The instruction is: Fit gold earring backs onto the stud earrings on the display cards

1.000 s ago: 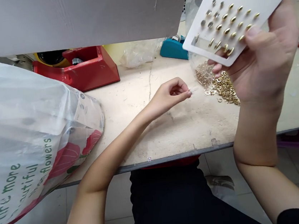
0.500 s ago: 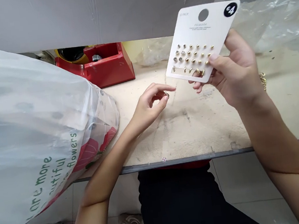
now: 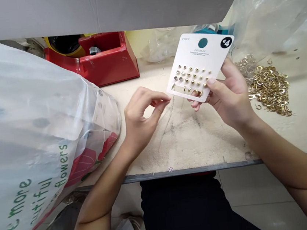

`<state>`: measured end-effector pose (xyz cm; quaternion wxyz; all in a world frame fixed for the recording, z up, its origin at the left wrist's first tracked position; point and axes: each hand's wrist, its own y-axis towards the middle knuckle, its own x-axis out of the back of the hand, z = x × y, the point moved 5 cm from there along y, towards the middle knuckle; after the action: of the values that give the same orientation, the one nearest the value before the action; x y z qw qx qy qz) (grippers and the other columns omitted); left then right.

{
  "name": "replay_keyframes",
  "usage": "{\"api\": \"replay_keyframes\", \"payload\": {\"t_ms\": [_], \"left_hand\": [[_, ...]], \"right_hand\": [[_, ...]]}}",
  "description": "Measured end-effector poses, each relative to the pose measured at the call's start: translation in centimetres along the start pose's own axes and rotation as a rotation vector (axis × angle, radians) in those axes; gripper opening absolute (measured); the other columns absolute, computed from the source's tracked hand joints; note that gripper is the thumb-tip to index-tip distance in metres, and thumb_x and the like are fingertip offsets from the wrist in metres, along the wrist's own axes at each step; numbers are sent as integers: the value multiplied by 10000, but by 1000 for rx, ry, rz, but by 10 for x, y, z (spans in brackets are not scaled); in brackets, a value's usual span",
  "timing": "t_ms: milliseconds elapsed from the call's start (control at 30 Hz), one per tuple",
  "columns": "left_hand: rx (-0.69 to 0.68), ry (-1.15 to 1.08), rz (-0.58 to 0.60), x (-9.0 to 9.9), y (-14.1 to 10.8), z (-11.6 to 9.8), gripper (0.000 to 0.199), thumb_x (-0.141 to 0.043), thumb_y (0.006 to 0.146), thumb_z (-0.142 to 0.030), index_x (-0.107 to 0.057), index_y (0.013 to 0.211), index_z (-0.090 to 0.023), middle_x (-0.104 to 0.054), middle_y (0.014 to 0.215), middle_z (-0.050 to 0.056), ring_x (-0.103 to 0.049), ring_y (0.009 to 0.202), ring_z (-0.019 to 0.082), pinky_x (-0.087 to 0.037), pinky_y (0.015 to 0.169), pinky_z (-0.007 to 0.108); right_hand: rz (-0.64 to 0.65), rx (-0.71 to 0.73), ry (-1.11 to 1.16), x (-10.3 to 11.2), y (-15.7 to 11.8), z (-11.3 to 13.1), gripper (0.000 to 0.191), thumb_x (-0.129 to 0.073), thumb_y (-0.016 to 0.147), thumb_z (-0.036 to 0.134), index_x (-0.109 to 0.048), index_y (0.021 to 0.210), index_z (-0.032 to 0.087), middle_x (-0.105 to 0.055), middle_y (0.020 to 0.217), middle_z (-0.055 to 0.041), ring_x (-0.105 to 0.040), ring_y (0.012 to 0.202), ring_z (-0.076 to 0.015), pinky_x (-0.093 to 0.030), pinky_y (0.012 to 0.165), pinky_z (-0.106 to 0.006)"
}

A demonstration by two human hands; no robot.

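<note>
A white earring card (image 3: 205, 59) with rows of small gold and clear-stone studs and several small hoops along a cut-out window is tilted above the table. My right hand (image 3: 230, 95) grips its lower right edge, thumb in front and fingers behind. At the card's lower left corner, my left hand (image 3: 145, 116) is closed in a pinch, thumb and forefinger together. A small gold hoop earring showed at that thumb half a second ago; now the fingertips hide it.
A heap of gold hoop earrings (image 3: 271, 88) lies at right, beside small clear pieces (image 3: 247, 65) and plastic bags (image 3: 275, 20). A red tape dispenser (image 3: 108, 63) stands behind my left hand. A large printed bag (image 3: 32, 125) fills the left; a grey panel (image 3: 102, 10) overhangs the back.
The card and my right hand have come lower and left, uncovering the earring heap. My left hand has turned, its fingertips now pinched together close to the card's corner.
</note>
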<state>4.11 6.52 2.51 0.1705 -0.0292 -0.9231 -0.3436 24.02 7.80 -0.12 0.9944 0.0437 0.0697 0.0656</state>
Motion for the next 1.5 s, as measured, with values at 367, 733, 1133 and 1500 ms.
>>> {"api": "replay_keyframes", "payload": {"t_ms": [367,733,1133,1500], "left_hand": [[121,-33,7,-14,-13,4,125,-714,854,-141,-660,962,-174,-699,891,-9,-689,803,39,-591,775,111],[38,218,-51,-13,-15,-2,76,-681,853,-96,-635,869,-154,-679,786,-13,-647,730,47,-557,701,141],[-102,393,-37,-14,-13,-11,114,-678,839,-80,-614,843,-175,-672,745,-15,-622,690,86,-539,650,209],[-123,375,-35,-15,-17,-8,75,-698,855,-107,-659,876,-168,-717,767,-1,-667,723,96,-556,667,208]], "right_hand": [[75,127,-153,-17,-22,4,205,-574,985,335,-476,1160,289,-685,1186,-59,-709,728,-143,-614,482,-253],[63,179,-190,-21,-26,11,197,-565,990,292,-471,1161,310,-693,1069,-45,-726,757,-159,-640,494,-253],[99,185,-170,-22,-35,3,254,-540,985,188,-465,1209,284,-701,1098,-24,-708,683,-126,-697,628,-289],[140,293,-214,-30,-42,0,406,-504,974,126,-466,1316,341,-689,1135,-14,-715,837,-143,-702,733,-306]]}}
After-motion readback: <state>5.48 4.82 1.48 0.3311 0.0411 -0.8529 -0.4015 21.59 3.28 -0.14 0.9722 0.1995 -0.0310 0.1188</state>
